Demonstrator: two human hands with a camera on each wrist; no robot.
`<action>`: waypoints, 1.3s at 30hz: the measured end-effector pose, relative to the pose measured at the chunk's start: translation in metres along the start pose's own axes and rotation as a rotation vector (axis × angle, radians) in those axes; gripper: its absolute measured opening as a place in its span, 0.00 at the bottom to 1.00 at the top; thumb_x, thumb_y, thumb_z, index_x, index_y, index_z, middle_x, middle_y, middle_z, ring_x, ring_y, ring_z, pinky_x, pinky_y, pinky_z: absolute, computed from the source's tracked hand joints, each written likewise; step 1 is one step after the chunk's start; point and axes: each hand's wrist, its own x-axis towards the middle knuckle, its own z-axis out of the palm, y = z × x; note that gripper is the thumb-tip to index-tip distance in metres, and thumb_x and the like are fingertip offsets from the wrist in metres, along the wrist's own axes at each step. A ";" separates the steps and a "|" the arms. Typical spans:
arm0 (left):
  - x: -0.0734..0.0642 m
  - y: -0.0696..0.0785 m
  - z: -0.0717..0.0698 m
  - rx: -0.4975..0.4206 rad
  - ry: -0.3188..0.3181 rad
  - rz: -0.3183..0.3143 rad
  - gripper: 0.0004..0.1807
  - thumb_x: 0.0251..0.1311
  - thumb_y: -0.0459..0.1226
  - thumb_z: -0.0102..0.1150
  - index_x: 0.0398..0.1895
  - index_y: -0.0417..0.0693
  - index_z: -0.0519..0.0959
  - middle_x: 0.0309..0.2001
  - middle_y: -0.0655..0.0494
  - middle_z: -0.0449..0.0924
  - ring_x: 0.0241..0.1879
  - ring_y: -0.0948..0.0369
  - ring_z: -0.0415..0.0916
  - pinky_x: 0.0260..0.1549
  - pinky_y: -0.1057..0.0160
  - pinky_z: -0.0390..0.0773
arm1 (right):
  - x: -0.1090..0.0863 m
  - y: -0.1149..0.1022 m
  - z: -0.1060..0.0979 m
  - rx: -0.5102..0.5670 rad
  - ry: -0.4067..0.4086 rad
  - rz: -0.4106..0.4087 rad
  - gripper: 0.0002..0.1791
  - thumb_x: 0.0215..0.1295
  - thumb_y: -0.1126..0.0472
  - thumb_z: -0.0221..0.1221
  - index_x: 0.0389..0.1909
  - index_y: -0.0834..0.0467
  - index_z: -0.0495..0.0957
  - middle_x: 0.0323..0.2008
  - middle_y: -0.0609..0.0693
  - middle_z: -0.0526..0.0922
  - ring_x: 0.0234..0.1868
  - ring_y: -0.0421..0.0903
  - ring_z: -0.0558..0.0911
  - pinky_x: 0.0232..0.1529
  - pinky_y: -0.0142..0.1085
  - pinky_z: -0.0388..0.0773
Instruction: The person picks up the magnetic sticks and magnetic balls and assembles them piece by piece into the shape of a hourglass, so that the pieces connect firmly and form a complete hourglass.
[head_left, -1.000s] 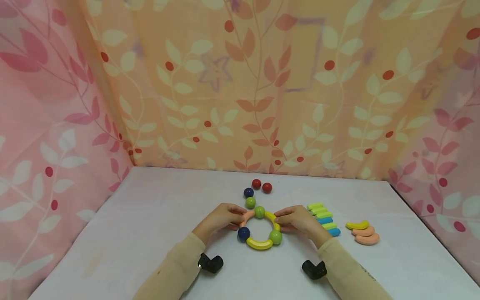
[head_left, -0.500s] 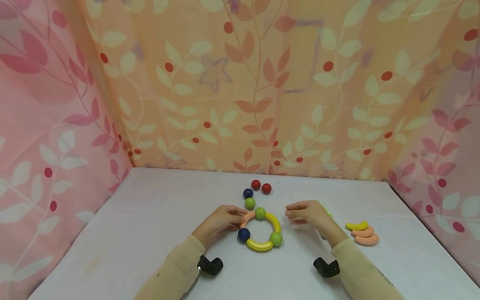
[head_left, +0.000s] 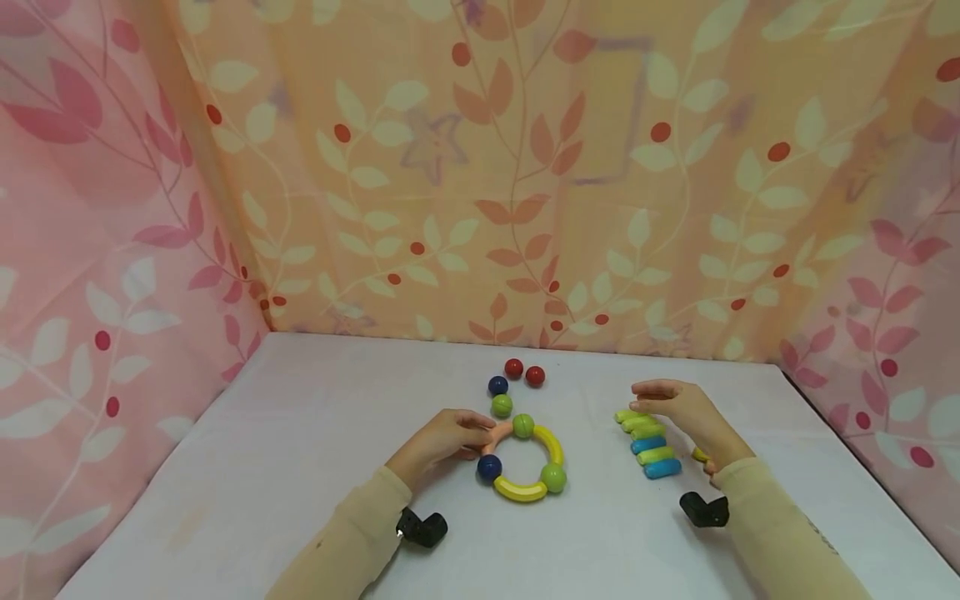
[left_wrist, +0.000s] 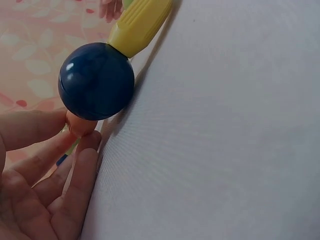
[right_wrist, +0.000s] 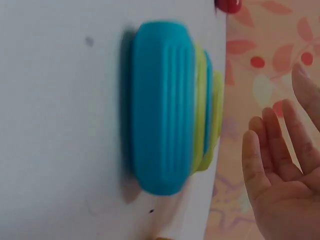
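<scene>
Left grip (head_left: 448, 434) pinches the pink arc (head_left: 501, 431), seemingly steadying the ring (head_left: 521, 491), while loose-fingered right grip (head_left: 684, 409), by the far sticks (head_left: 646, 432), likely needs lowering.

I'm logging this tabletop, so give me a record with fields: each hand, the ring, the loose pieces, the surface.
Left hand: pinches the peach, plastic-looking curved rod in the ring
Right hand: holds nothing; near the plastic-looking yellow-green and blue straight bars
Ring pieces: peach curved rod, two yellow plastic-looking curved rods, two glossy green balls, one glossy dark-blue ball
Loose balls beyond ring: two glossy red balls, another dark-blue ball, another green ball
Partly hidden: loose yellow curved rod, behind the right wrist
Surface: white, cloth-like tabletop
</scene>
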 end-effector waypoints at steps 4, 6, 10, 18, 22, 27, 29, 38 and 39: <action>-0.001 0.000 0.001 0.013 0.005 -0.018 0.16 0.63 0.35 0.63 0.53 0.42 0.81 0.48 0.49 0.84 0.40 0.61 0.80 0.41 0.65 0.84 | 0.006 0.012 -0.003 -0.014 -0.018 0.020 0.41 0.64 0.40 0.63 0.69 0.60 0.67 0.68 0.63 0.72 0.68 0.62 0.69 0.70 0.62 0.62; 0.000 -0.001 0.002 0.015 0.002 -0.014 0.16 0.63 0.36 0.63 0.53 0.42 0.81 0.48 0.49 0.84 0.40 0.61 0.80 0.42 0.64 0.84 | 0.009 0.018 -0.004 -0.006 -0.024 0.043 0.39 0.65 0.42 0.63 0.70 0.60 0.66 0.68 0.63 0.71 0.68 0.62 0.68 0.71 0.61 0.62; 0.001 0.000 0.002 0.004 -0.005 0.004 0.16 0.63 0.36 0.64 0.53 0.40 0.81 0.50 0.48 0.83 0.40 0.61 0.80 0.42 0.65 0.83 | 0.013 0.026 -0.006 0.032 -0.031 0.074 0.37 0.66 0.46 0.62 0.71 0.59 0.66 0.69 0.63 0.69 0.69 0.61 0.67 0.72 0.61 0.60; -0.001 -0.002 0.001 0.013 -0.004 -0.011 0.16 0.63 0.37 0.64 0.53 0.42 0.81 0.48 0.49 0.83 0.41 0.60 0.79 0.42 0.63 0.84 | 0.021 0.036 -0.003 0.134 -0.066 0.113 0.37 0.64 0.51 0.65 0.70 0.62 0.66 0.70 0.62 0.69 0.69 0.59 0.69 0.73 0.55 0.63; -0.001 -0.002 0.002 0.019 0.008 -0.011 0.16 0.62 0.37 0.65 0.53 0.44 0.82 0.49 0.50 0.83 0.41 0.60 0.79 0.42 0.63 0.84 | 0.023 0.036 -0.002 0.172 -0.061 0.150 0.36 0.63 0.53 0.67 0.69 0.62 0.67 0.70 0.62 0.70 0.68 0.57 0.69 0.72 0.52 0.65; -0.002 -0.001 0.001 0.029 0.015 -0.014 0.16 0.62 0.38 0.64 0.53 0.44 0.82 0.49 0.49 0.82 0.41 0.59 0.79 0.43 0.63 0.84 | 0.027 0.036 0.000 0.209 -0.051 0.125 0.33 0.63 0.56 0.67 0.67 0.64 0.70 0.67 0.62 0.73 0.58 0.46 0.77 0.59 0.34 0.78; -0.002 0.000 0.000 0.029 0.012 -0.012 0.16 0.63 0.38 0.64 0.53 0.44 0.82 0.50 0.49 0.82 0.41 0.59 0.79 0.43 0.62 0.84 | 0.028 0.037 0.001 0.221 -0.047 0.112 0.32 0.64 0.58 0.66 0.66 0.66 0.71 0.66 0.62 0.74 0.54 0.42 0.78 0.51 0.27 0.79; -0.002 0.001 0.001 0.046 0.030 -0.011 0.16 0.63 0.38 0.64 0.53 0.44 0.82 0.50 0.49 0.82 0.41 0.60 0.79 0.43 0.63 0.85 | 0.035 0.034 0.006 0.218 -0.022 0.130 0.29 0.66 0.60 0.64 0.65 0.67 0.71 0.67 0.65 0.71 0.57 0.47 0.77 0.50 0.29 0.81; -0.002 0.001 0.001 0.047 0.033 -0.012 0.16 0.63 0.38 0.64 0.53 0.44 0.82 0.49 0.50 0.83 0.41 0.60 0.79 0.42 0.63 0.85 | 0.036 0.034 0.007 0.219 -0.022 0.135 0.29 0.66 0.60 0.63 0.65 0.67 0.71 0.67 0.65 0.71 0.58 0.49 0.77 0.53 0.31 0.81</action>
